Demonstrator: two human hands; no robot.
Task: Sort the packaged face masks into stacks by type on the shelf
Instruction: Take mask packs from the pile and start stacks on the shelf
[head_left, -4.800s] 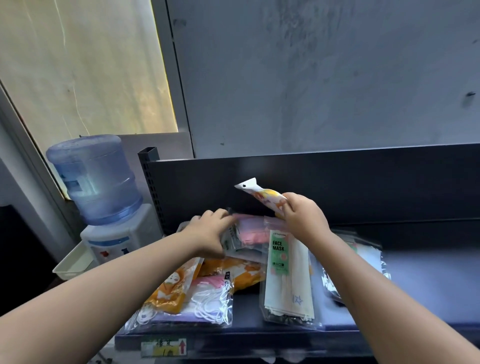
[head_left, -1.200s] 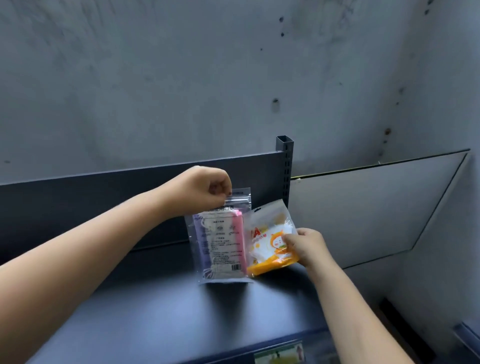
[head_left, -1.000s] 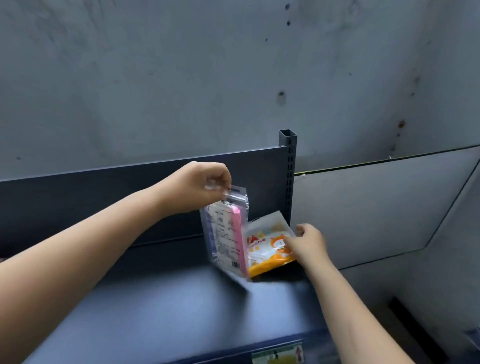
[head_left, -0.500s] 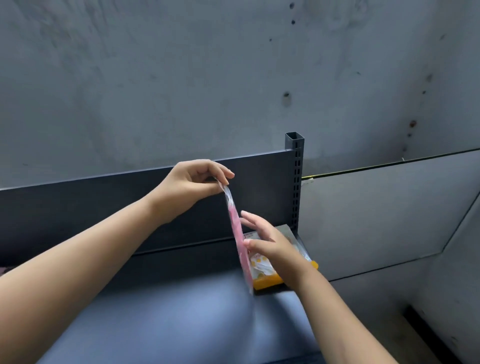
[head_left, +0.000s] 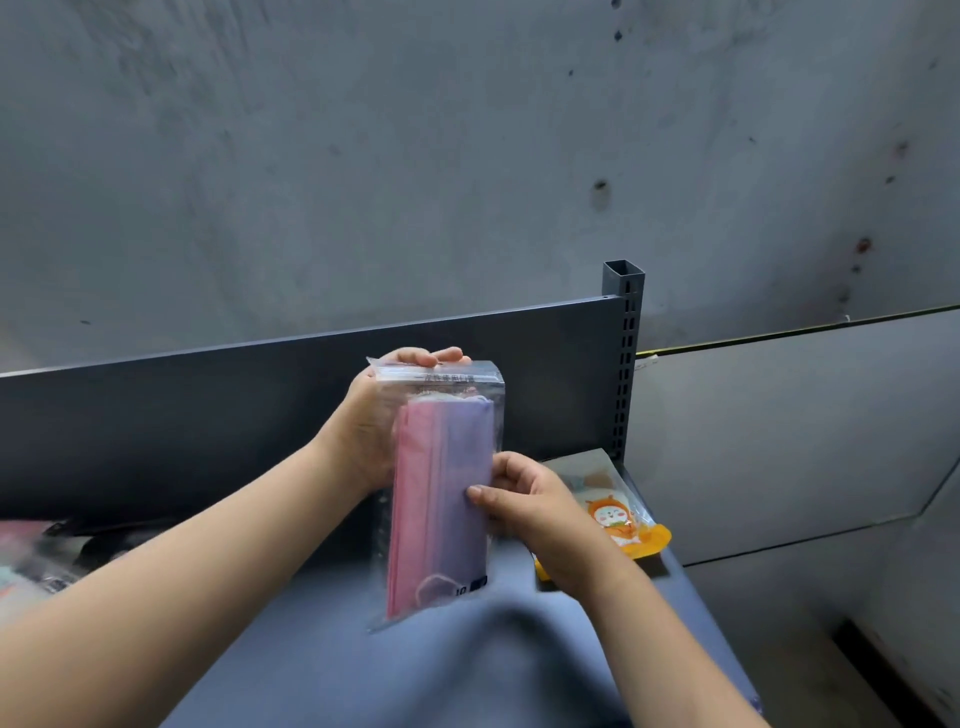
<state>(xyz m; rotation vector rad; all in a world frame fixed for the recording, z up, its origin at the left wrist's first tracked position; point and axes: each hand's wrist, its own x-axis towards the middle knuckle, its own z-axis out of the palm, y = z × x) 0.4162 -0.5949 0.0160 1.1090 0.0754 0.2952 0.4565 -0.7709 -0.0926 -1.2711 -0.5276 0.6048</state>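
I hold a clear pack of pink and purple masks (head_left: 441, 499) upright above the dark shelf (head_left: 426, 670), its front facing me. My left hand (head_left: 371, 426) grips the pack from behind, fingers curled over its top seal. My right hand (head_left: 524, 504) pinches the pack's right edge, thumb on the front. An orange cartoon mask pack (head_left: 613, 509) lies flat at the shelf's right end, just behind my right hand and partly hidden by it.
The shelf's dark back panel (head_left: 208, 415) runs behind my hands and ends at a slotted upright post (head_left: 623, 364). More mask packs (head_left: 26, 561) lie blurred at the far left. A grey concrete wall (head_left: 467, 156) rises behind; a grey board (head_left: 779, 426) stands to the right.
The pink and purple pack has turned from edge-on to front-facing. My right hand left the orange pack, which now lies flat, and took hold of the pink pack's right edge.
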